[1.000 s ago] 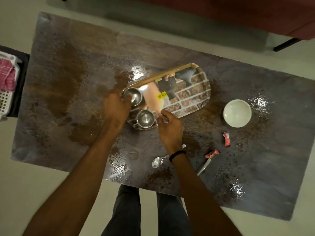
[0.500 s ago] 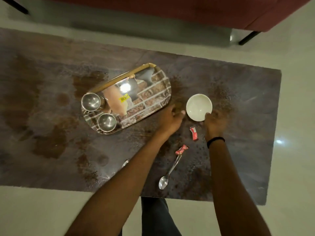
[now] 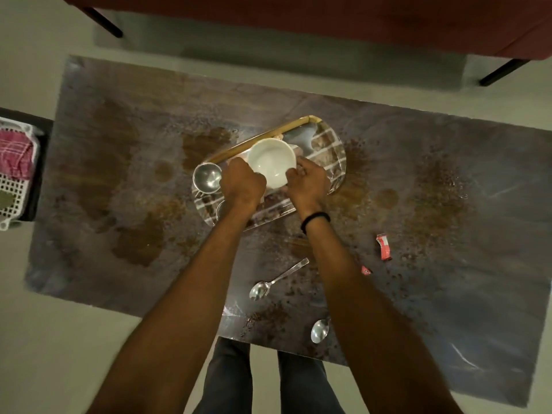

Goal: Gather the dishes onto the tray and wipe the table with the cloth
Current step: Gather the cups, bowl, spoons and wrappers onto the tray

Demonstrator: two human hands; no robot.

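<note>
Both hands hold a white bowl point(image 3: 271, 162) over the brick-patterned tray point(image 3: 334, 150) in the middle of the table. My left hand point(image 3: 242, 181) grips its left rim and my right hand point(image 3: 307, 180) its right rim. A steel cup point(image 3: 206, 177) stands at the tray's left end; a second cup point(image 3: 220, 209) is mostly hidden under my left wrist. Two spoons lie near the table's front edge, one spoon point(image 3: 276, 280) between my forearms and another spoon point(image 3: 319, 330) beside my right arm. A pink cloth point(image 3: 15, 155) sits in a white basket at far left.
The dark table point(image 3: 448, 189) is spotted with brown stains and crumbs. Two red wrappers lie right of my right arm, a larger wrapper point(image 3: 383, 247) and a small wrapper point(image 3: 366, 270). The white basket point(image 3: 13, 192) stands off the table's left end. A red sofa point(image 3: 328, 16) runs along the far side.
Both hands left the steel cups, reached right to the white bowl, took hold of it and carried it left over the tray.
</note>
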